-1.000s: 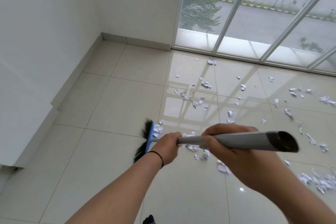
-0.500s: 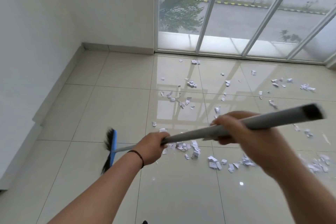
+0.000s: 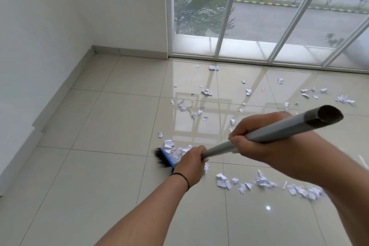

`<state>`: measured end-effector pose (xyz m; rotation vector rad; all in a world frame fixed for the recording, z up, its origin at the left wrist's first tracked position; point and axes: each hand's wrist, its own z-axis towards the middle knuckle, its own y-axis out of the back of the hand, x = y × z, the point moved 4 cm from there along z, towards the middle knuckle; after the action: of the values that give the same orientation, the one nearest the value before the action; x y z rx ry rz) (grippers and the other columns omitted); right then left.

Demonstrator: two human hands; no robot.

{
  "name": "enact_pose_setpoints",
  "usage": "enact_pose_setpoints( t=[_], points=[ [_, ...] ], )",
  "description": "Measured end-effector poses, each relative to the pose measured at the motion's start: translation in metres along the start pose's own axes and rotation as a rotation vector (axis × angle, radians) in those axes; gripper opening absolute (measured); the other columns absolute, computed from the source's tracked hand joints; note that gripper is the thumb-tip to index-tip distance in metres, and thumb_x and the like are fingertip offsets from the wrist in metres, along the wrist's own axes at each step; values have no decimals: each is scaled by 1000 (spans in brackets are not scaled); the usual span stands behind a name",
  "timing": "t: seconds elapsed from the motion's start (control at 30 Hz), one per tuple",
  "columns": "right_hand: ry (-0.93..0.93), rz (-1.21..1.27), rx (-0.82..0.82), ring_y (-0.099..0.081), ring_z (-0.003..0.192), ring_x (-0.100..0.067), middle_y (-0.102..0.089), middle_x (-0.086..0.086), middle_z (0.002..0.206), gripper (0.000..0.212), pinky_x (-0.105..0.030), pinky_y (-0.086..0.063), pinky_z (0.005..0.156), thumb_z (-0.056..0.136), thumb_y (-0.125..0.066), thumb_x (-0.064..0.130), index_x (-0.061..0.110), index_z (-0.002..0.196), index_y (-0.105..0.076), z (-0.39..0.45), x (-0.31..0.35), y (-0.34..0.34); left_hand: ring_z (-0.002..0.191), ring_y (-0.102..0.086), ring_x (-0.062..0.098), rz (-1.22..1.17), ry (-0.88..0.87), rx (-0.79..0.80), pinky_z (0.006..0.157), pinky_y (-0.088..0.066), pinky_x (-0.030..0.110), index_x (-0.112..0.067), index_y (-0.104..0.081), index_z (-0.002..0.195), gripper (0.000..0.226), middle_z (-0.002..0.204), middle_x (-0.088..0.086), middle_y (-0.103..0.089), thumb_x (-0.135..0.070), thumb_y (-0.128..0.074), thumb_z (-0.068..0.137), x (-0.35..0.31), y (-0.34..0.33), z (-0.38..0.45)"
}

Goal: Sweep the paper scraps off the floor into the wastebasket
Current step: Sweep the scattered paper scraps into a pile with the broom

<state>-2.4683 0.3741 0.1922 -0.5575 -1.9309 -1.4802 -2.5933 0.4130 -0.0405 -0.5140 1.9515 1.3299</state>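
— Paper scraps (image 3: 207, 92) lie strewn over the glossy tiled floor (image 3: 111, 122), and the head view is the only one we have. Where do we stand against them?

— We hold the broom (image 3: 219, 149) two-handed. Our left hand (image 3: 191, 163) is curled round the lower grey shaft, just above the blue head (image 3: 167, 158); our right hand (image 3: 257, 138) wraps the shaft higher up, near its open end. Both grip fully, fingers closed on the handle.

— And the long axis?

— The shaft runs from upper right, close to us, down and left to the floor. The black bristles (image 3: 159, 159) face left, and a small heap of scraps (image 3: 175, 151) sits against the head on its far, right-hand side.

— So which way does the litter lie from the head?

— Almost all to the right and beyond: a loose row (image 3: 265, 182) near our right forearm, more scattered towards the window (image 3: 259, 16). The left hand is nearer the work and, we judge, steers the head, while the right drives the top.

— The wastebasket?

— We cannot see it here, so we cannot tell which way the stroke should finally run; part of the heap may also be hidden behind our left hand.
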Motion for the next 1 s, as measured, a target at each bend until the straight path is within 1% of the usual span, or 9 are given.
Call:
enact_pose_setpoints(
  t=[0.13,0.23,0.3,0.43,0.5,0.63,0.77,0.93,1.0],
  points=[
    [16,-10,-171,-58,47,-4,-69,10,63,15,-18,-47,43,72,-63,45,40,83,-72,-25,-29,55,69,-41,19,-28,-95,-74,58,-30,27,-22,-40,77,19,75,-4,-42,-15,-45,94,-57,-15,18],
    [10,126,-280,-71,68,-19,-76,9,74,28,-37,-61,63,64,-61,55,41,85,-75,-40,-49,84,69,-45,18,-20,-151,-130,62,-36,27,-22,-44,76,20,76,-5,-45,-11,-47,92,-78,-14,24],
    [-3,191,-347,-71,69,-14,-76,10,74,30,-28,-59,61,63,-60,54,39,84,-75,-41,-63,84,71,-46,15,-7,-137,-177,63,-34,25,-23,-46,78,20,80,-5,-46,-7,-47,91,-75,-10,30],
    [-113,412,-413,-63,56,0,-70,20,61,10,-7,-43,49,82,-70,28,24,73,-72,-25,-95,27,102,-52,20,60,53,-176,87,-42,26,-19,-49,124,35,118,0,-50,-8,-50,91,-36,-7,39],
    [-122,434,-386,-58,55,7,-67,22,61,19,-5,-41,53,87,-69,21,28,69,-68,-17,-100,-16,115,-51,25,130,159,-75,97,-42,34,-18,-42,134,42,130,2,-47,-11,-47,93,-9,-10,40],
    [-135,518,-403,-55,57,-15,-66,-7,71,11,-25,-44,56,86,-69,15,15,76,-66,-13,-101,-75,98,-59,28,262,257,118,84,-48,36,-15,-52,108,20,107,7,-62,-13,-41,91,27,-19,41],
    [-193,478,-505,-59,55,-2,-68,11,61,23,-9,-41,51,84,-69,21,34,64,-69,-14,-103,-54,96,-59,27,193,130,192,81,-47,34,-17,-55,103,14,99,3,-62,-15,-45,93,11,-33,56],
    [-204,222,-441,-56,53,6,-65,27,65,19,-5,-39,51,89,-65,13,17,70,-68,-21,-93,18,76,-49,22,231,-100,291,63,-35,30,-27,-41,73,22,76,-8,-48,-23,-48,94,-52,-49,80],
    [-196,185,-512,-60,57,2,-66,27,64,14,-7,-42,53,86,-69,19,20,73,-71,-29,-91,44,75,-48,20,253,-208,257,62,-33,30,-28,-40,75,21,78,-8,-48,-24,-47,94,-79,-49,83]
  ],
)
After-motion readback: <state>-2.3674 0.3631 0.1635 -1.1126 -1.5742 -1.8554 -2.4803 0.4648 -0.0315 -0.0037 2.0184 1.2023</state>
